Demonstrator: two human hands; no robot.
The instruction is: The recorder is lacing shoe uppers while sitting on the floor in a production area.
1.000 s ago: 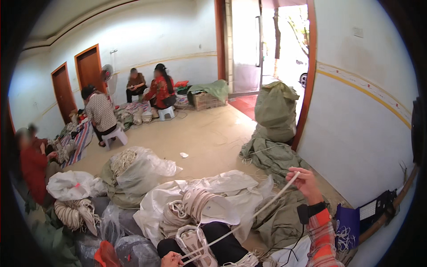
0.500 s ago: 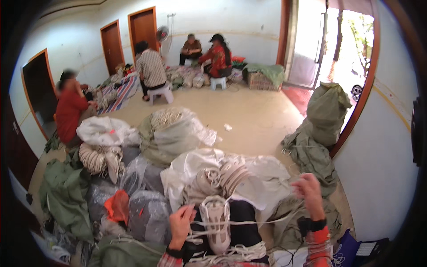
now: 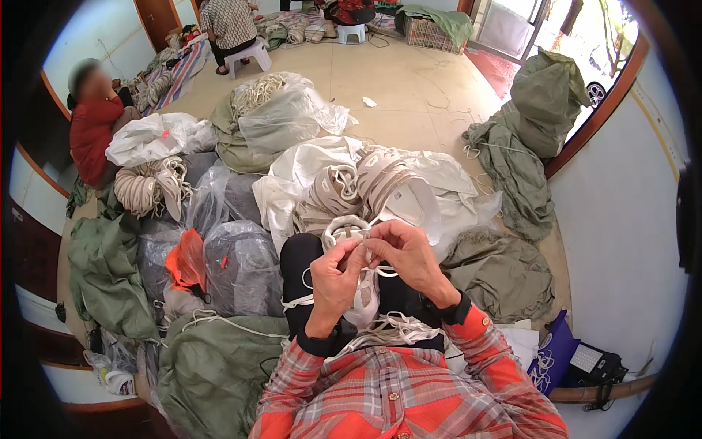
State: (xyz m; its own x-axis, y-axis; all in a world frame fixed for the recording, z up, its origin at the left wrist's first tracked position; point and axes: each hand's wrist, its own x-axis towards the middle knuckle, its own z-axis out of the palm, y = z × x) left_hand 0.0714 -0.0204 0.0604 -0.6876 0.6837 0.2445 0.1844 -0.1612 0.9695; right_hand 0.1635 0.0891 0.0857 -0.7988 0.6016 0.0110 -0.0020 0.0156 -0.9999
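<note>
Head view: my left hand (image 3: 336, 282) and right hand (image 3: 406, 256), just now apart, meet, pinching lace (image 3: 386, 271); work gathers over one shoe (image 3: 362, 300); stacked shoes (image 3: 380, 183), 12 o'clock.

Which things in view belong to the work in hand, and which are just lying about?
In the work:
- left hand, right hand
- white lace
- shoe upper beneath the hands
- probably stacked uppers

Lying about:
- orange plastic
- white scrap
- blue stool

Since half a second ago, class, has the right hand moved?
Yes, the right hand has moved left, away from the crumpled olive fabric on the floor, toward the left hand.
</note>
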